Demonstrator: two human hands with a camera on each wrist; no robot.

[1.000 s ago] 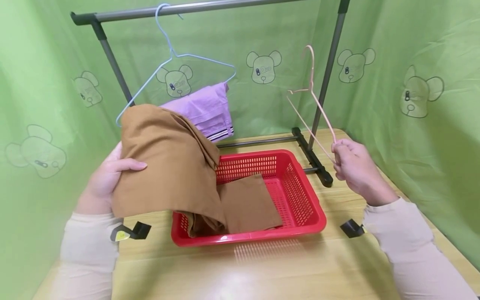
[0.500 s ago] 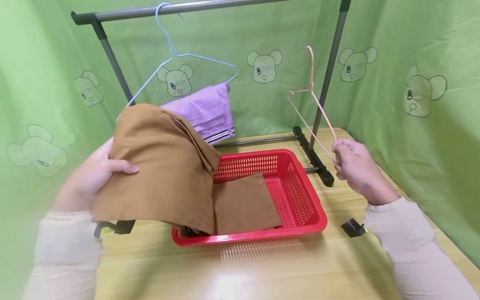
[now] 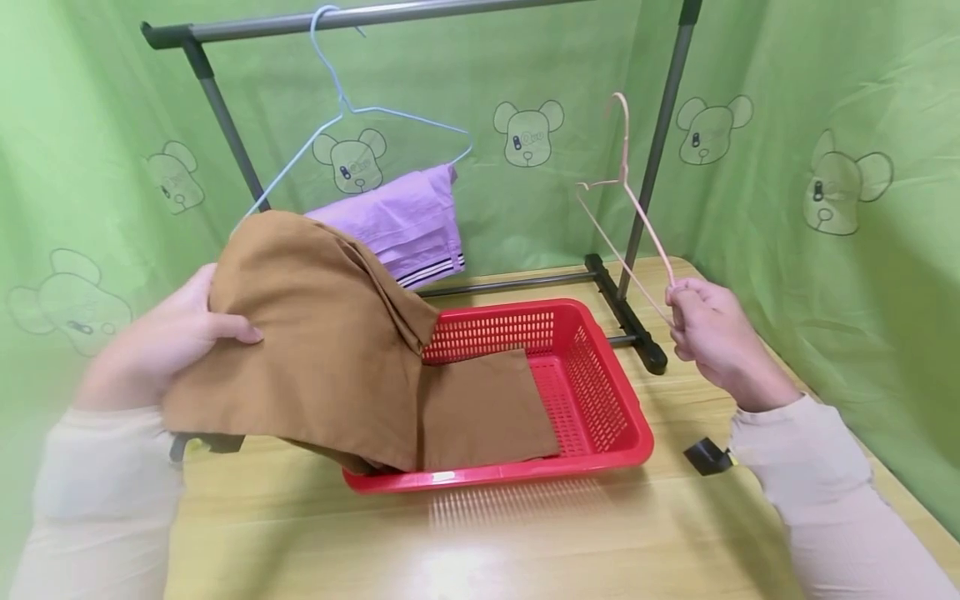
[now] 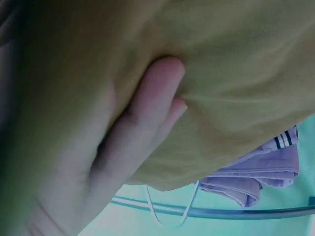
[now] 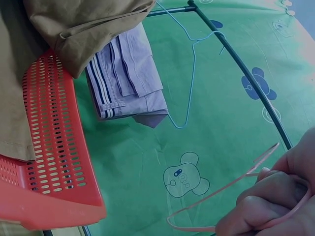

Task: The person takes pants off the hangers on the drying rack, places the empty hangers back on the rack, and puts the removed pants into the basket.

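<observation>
My left hand [image 3: 176,333] grips a brown garment [image 3: 322,350], thumb on top of the cloth and the fingers under or behind it. The cloth drapes from this hand down into the red basket [image 3: 525,475], where a folded part of it lies flat. In the left wrist view, fingers [image 4: 142,113] press along the brown cloth [image 4: 236,73]. My right hand [image 3: 708,337] holds a pink wire hanger [image 3: 652,235] by one corner, its hook pointing up. Curled fingers [image 5: 270,196] wrap the hanger in the right wrist view. The garment's underside is hidden.
A metal clothes rack [image 3: 450,12] stands behind the basket. From its bar hangs a blue hanger [image 3: 408,117] with a folded purple garment [image 3: 408,217] over it. The rack's black foot [image 3: 626,312] rests on the wooden table [image 3: 315,525]. Green curtains [image 3: 817,300] enclose the table.
My left hand has moved left and slightly down, pulling the brown garment with it, so the cloth spreads wider across the basket's left side. My right hand and the pink hanger stay nearly still.
</observation>
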